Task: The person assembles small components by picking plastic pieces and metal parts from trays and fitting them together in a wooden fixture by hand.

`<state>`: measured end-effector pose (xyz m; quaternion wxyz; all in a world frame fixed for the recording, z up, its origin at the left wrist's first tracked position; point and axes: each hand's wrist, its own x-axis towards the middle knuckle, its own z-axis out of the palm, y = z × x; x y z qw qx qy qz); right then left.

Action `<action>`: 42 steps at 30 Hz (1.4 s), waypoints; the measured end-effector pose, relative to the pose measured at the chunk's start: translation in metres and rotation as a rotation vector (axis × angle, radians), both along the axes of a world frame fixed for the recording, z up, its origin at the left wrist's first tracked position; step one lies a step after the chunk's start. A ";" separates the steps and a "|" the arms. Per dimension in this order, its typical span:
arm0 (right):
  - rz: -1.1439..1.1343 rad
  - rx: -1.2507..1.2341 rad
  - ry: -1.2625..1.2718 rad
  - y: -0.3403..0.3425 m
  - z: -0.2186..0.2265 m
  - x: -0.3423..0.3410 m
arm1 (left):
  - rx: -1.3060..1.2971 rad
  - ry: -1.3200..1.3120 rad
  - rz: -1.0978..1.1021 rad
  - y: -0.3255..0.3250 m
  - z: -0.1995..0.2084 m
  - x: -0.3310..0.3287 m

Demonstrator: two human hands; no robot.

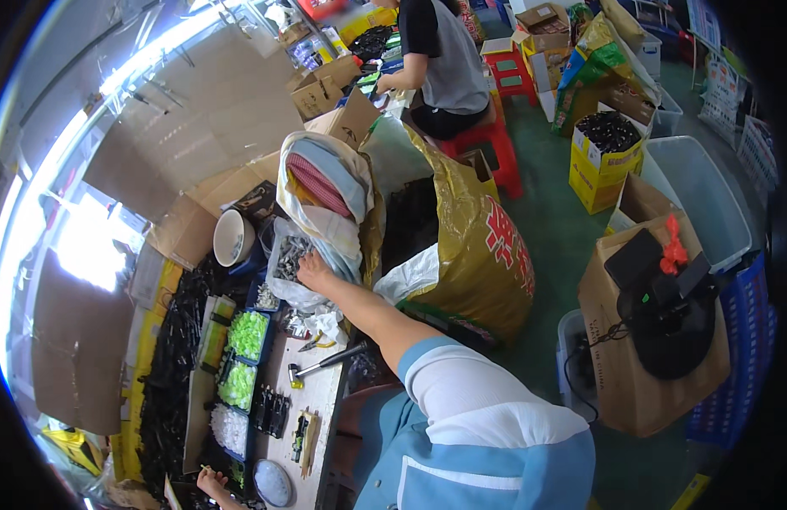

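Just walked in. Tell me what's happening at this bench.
A person at a cluttered workbench stretches the right hand into a clear plastic bag of small grey metal parts. The left hand rests low by a small round white dish. Blue trays of green plastic pieces and a hammer lie between them. Another person sits on a red stool behind.

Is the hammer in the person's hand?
No, the hammer lies on the table, while the right hand reaches into a clear bag.
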<state>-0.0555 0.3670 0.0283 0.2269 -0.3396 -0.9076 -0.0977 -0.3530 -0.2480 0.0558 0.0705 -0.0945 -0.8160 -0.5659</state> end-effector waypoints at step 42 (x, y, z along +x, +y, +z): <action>0.083 -0.179 0.028 -0.023 -0.008 -0.004 | 0.063 -0.135 -0.249 0.057 0.041 -0.054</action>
